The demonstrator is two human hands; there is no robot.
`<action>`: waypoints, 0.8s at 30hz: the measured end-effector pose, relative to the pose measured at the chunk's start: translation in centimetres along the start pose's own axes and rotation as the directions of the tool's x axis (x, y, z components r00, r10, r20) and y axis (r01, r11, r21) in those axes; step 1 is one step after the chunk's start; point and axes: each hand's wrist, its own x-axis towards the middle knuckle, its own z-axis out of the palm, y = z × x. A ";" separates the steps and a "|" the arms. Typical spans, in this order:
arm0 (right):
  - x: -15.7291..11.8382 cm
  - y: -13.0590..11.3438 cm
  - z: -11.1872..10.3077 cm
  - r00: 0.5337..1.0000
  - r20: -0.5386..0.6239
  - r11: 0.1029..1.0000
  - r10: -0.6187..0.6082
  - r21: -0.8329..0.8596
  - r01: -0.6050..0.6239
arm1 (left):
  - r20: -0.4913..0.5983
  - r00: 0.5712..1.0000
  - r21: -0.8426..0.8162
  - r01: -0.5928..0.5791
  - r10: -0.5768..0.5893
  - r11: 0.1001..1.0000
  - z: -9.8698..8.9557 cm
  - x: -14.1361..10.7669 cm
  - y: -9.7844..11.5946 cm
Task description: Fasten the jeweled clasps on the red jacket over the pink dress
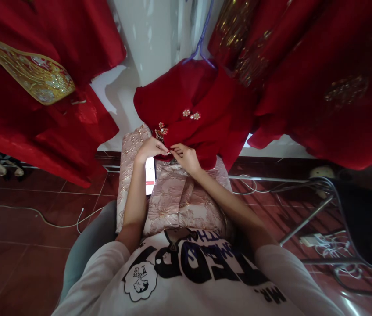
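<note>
My left hand (152,148) and my right hand (186,157) meet at the fingertips over my lap. Both are closed in a pinch around a small shiny piece (169,152), too tiny to make out. Just beyond them spreads a red velvet garment (212,109) with a purple hanger (200,48) at its top. It bears a pearl flower ornament (191,115); another jewelled ornament (162,130) lies near my left fingers. Pink brocade fabric (186,197) covers my lap beneath the hands. A lit phone (150,177) rests on it under my left wrist.
Red garments with gold decoration (44,79) hang at the left, and more red clothes (311,92) hang at the right. A dark chair (363,219) with metal legs stands at right. Tangled white cables (334,245) and a long cord (54,224) lie on the tiled floor.
</note>
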 end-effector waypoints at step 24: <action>1.1 -4.4 -7.8 1.000 0.004 0.993 0.014 0.117 -0.015 | 0.056 0.996 0.364 -0.082 0.067 0.928 0.8 0.8 -0.7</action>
